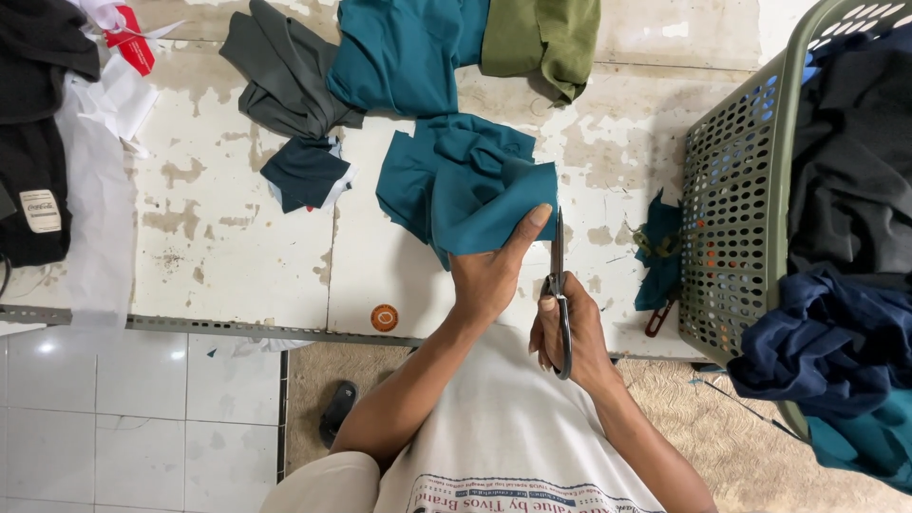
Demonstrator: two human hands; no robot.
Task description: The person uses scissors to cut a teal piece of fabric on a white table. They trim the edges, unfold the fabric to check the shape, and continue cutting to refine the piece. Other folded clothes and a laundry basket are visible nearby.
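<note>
My left hand point(494, 271) grips the near corner of a folded teal cloth piece point(465, 185) that lies on the worn white table point(218, 237). My right hand point(575, 332) holds a pair of metal scissors point(559, 285), fingers through the handles. The blades point away from me and run along the cloth's right edge, just beside my left thumb. The blades look nearly closed.
More cloth lies at the table's far side: a larger teal piece point(404, 52), an olive piece point(546, 38), a dark grey piece point(285, 76) and a small navy piece point(304, 171). A green perforated basket point(736, 218) full of dark clothes stands at right. Teal scraps point(657, 252) lie beside it.
</note>
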